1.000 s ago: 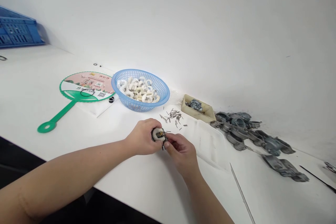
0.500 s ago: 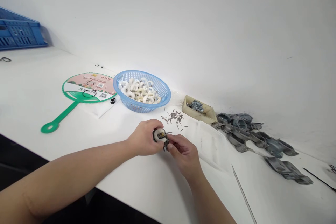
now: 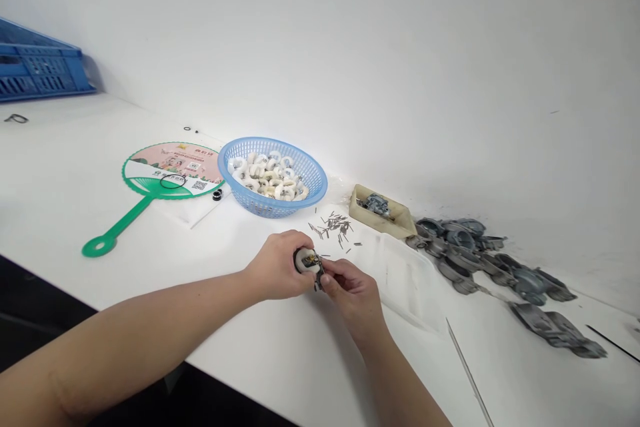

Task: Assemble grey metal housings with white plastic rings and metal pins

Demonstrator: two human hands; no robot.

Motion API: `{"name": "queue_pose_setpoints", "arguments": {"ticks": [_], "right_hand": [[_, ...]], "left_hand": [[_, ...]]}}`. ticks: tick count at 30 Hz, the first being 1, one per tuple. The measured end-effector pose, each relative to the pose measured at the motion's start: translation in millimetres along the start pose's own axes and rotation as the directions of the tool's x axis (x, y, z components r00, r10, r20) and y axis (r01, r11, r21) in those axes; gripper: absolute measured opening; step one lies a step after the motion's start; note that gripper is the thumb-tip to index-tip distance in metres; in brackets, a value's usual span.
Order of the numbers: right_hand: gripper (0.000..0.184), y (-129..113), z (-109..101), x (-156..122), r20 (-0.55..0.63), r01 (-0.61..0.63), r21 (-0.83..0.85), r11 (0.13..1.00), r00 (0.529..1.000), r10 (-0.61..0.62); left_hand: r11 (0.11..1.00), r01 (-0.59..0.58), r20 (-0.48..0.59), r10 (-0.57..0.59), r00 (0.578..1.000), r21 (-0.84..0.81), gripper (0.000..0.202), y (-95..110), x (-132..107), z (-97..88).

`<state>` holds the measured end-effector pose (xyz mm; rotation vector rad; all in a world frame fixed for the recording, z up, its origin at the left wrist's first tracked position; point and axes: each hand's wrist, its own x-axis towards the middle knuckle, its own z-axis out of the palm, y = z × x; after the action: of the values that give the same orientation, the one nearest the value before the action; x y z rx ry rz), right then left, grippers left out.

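Wrapped round a small round part (image 3: 306,260), white inside with a dark metal rim and some brass-coloured bits, is my left hand (image 3: 280,265). Its thumb presses on the near side. My right hand (image 3: 353,290) pinches at the part's right edge with thumb and forefinger; whether a small piece sits between those fingertips I cannot make out. Just beyond the hands lies a loose pile of thin dark pins (image 3: 336,225). A blue plastic basket (image 3: 273,208) behind them holds many white ring-shaped pieces (image 3: 270,177).
A green hand fan (image 3: 120,223) lies left of the basket. To the right are a cream tray (image 3: 385,223) with metal parts, a translucent white tray (image 3: 405,277) and several grey metal housings (image 3: 465,253). A blue crate (image 3: 45,70) stands far left.
The whole view has shifted slightly, so things sit a little lower and further right. Both hands keep their hold at the round part, with hardly any visible movement.
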<state>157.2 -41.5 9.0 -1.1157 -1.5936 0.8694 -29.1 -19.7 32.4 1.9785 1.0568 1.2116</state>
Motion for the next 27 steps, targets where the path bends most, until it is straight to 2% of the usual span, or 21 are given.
{"name": "queue_pose_setpoints", "arguments": {"ticks": [7, 10, 14, 21, 27], "right_hand": [[0.025, -6.9, 3.9, -3.3, -0.042, -0.03, -0.007, 1.0, 0.999, 0.029], [0.023, -9.1, 6.1, -4.9, -0.052, -0.019, -0.056, 0.998, 0.998, 0.016], [0.021, -16.2, 11.8, -7.7, -0.121, -0.024, -0.168, 0.985, 0.993, 0.004], [0.024, -36.8, 23.4, -12.3, -0.282, -0.248, -0.259, 0.933, 0.944, 0.173], [0.019, -46.9, 29.8, -12.2, -0.335, -0.307, -0.321, 0.896, 0.922, 0.197]], "left_hand": [[0.999, 0.006, 0.06, -0.004, 0.998, -0.036, 0.023, -0.8, 1.4, -3.6], [0.999, 0.008, 0.068, -0.006, 0.998, -0.033, 0.022, -0.6, 2.0, -4.1], [0.999, 0.024, 0.063, -0.022, 0.998, -0.036, 0.021, 0.1, 1.8, -3.2], [0.996, 0.086, 0.012, -0.085, 0.996, -0.013, 0.026, 1.9, -0.8, 2.0], [0.996, 0.081, -0.045, -0.079, 0.996, 0.027, 0.03, 4.7, -3.1, 6.2]]}}
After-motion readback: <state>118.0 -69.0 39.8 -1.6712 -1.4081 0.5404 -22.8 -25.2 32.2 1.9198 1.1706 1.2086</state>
